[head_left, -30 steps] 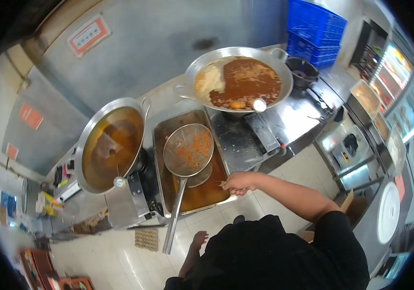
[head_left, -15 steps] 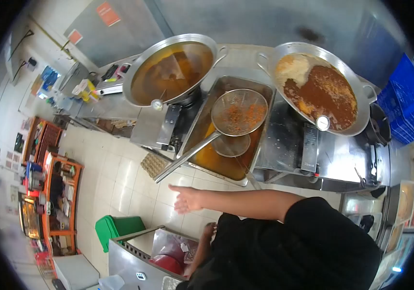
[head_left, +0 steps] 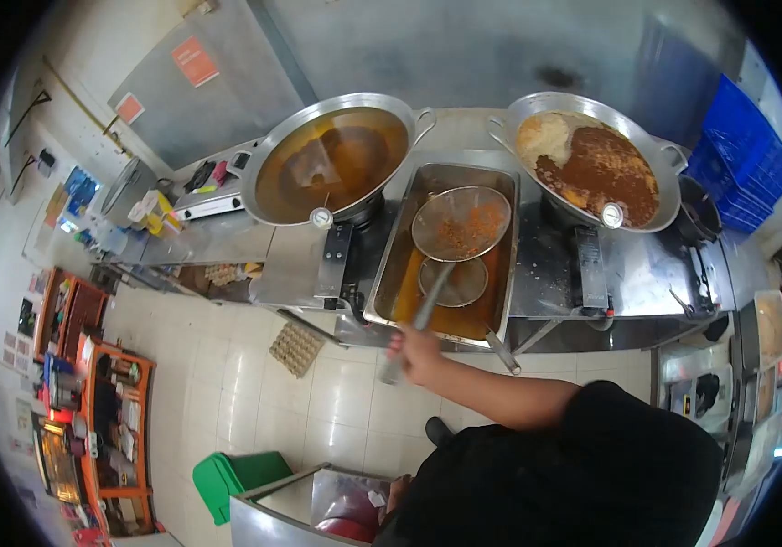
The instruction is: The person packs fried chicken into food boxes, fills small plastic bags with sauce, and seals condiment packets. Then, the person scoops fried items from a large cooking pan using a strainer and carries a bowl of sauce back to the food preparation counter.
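Observation:
My right hand [head_left: 418, 356] is closed around the long metal handle of a mesh strainer [head_left: 439, 211]. Orange-brown fried bits [head_left: 473, 230] lie in its basket, which sits over a deep steel tray [head_left: 397, 239] with yellow-brown oil in the bottom. A second, smaller strainer [head_left: 454, 284] is in the tray below the first, its handle sticking out over the near rim. Low in the view, my left hand [head_left: 397, 494] is by a steel-sided unit [head_left: 258, 520]; my shirt covers part of it, and its fingers cannot be made out.
Left of the tray stands a wide pan [head_left: 268, 208] of dark oil; right, another pan [head_left: 517, 111] holds foamy, brown frying food. Both have dial thermometers clipped on. Blue crates [head_left: 742, 155] stand far right. On the floor are an egg tray [head_left: 296, 349] and a green bin [head_left: 238, 476].
My right hand, open and apart from the handle before, has moved up and right and now grips the strainer. The handle has swung rightward. The camera view has shifted slightly.

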`<state>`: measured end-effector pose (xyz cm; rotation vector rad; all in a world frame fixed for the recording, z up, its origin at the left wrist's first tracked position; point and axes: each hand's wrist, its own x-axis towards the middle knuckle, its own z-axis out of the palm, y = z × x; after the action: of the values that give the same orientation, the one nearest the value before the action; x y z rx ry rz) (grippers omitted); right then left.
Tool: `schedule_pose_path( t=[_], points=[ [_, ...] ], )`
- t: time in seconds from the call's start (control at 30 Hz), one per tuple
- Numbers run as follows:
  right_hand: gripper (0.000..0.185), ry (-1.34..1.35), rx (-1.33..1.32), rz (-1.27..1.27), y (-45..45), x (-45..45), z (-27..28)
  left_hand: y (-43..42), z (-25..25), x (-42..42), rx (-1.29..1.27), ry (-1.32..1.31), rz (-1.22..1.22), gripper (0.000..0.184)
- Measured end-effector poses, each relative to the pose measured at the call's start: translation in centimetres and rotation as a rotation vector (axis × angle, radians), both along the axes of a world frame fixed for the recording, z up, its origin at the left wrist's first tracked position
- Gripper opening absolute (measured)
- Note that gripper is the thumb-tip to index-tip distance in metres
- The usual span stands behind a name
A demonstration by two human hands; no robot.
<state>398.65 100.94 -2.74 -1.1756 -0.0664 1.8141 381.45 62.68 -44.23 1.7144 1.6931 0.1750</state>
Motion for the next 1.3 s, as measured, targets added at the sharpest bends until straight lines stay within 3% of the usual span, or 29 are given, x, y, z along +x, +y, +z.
schedule_pose_path(
  t=[0.1, 0.2, 0.33, 0.43, 0.47, 0.53, 0.57, 0.67, 0.73, 0.77, 0.8, 0.87, 0.9, 0.97, 1.03, 1.17, 1.3],
  points=[
    [0.012, 0.03, 0.083, 0.163, -2.1, 10.3, -2.0, 1.0, 0.2, -4.2, 0.192, 0.033, -0.159, 0.021],
    [0.013, -0.289, 0.095, 0.328, -6.5, 17.8, 5.1, 5.3, 0.0, -8.1, -0.138, -0.019, -0.123, 0.023],
    [0.012, -0.575, 0.136, 0.459, -12.6, 22.1, 10.0, 12.2, -0.2, -10.5, -0.617, -0.353, 0.332, 0.027],
    [0.018, -0.645, 0.178, 0.53, -15.7, 24.6, 13.1, 18.0, 0.1, -10.1, -0.885, -0.56, 0.679, 0.031],
    [0.018, -0.652, 0.168, 0.491, -16.0, 25.7, 13.8, 18.8, -0.6, -8.8, -0.847, -0.498, 0.528, 0.024],
    [0.025, -1.12, 0.232, 0.775, -16.5, 27.7, 14.8, 20.7, 1.1, -5.4, -0.737, -0.36, 0.243, 0.017],
    [0.031, -1.313, 0.379, 0.793, -16.7, 29.9, 12.6, 21.1, 1.3, -3.8, -0.738, -0.351, 0.222, 0.017],
    [0.03, -1.537, 0.481, 0.759, -16.6, 33.6, 9.9, 21.6, 1.2, 0.1, -0.322, -0.437, -0.121, 0.017],
    [0.031, -1.49, 0.462, 0.793, -16.0, 34.5, 9.9, 22.0, 1.5, 3.2, -0.03, -0.49, -0.326, 0.02],
    [0.03, -1.486, 0.48, 0.788, -15.6, 35.0, 10.1, 22.0, 2.0, 5.2, -0.115, -0.324, -0.245, 0.02],
    [0.03, -1.483, 0.501, 0.785, -15.1, 35.5, 10.6, 21.8, 2.8, 6.3, -0.105, -0.323, -0.241, 0.02],
    [0.029, -1.437, 0.545, 0.787, -14.1, 37.2, 13.3, 21.3, 4.0, 8.2, 0.19, 0.008, -0.672, 0.023],
    [0.028, -1.406, 0.594, 0.759, -13.6, 38.2, 14.1, 21.4, -0.6, 8.9, 0.114, 0.066, -0.951, 0.025],
    [0.027, -1.371, 0.649, 0.735, -13.1, 40.5, 16.5, 19.3, -0.1, 9.4, -0.016, 0.164, -0.773, 0.026],
    [0.032, -1.256, 0.544, 0.736, -12.4, 43.3, 20.3, 18.1, 0.4, 10.4, -0.098, 0.238, -0.682, 0.026],
    [0.034, -1.17, 0.471, 0.471, -12.2, 51.1, 24.7, 16.3, 1.0, 12.1, -0.188, 0.33, -0.578, 0.028],
    [0.029, -1.467, 0.344, 0.355, -10.1, 58.6, 26.5, 16.1, 0.8, 13.6, -0.208, 0.345, -0.579, 0.034]
  ],
)
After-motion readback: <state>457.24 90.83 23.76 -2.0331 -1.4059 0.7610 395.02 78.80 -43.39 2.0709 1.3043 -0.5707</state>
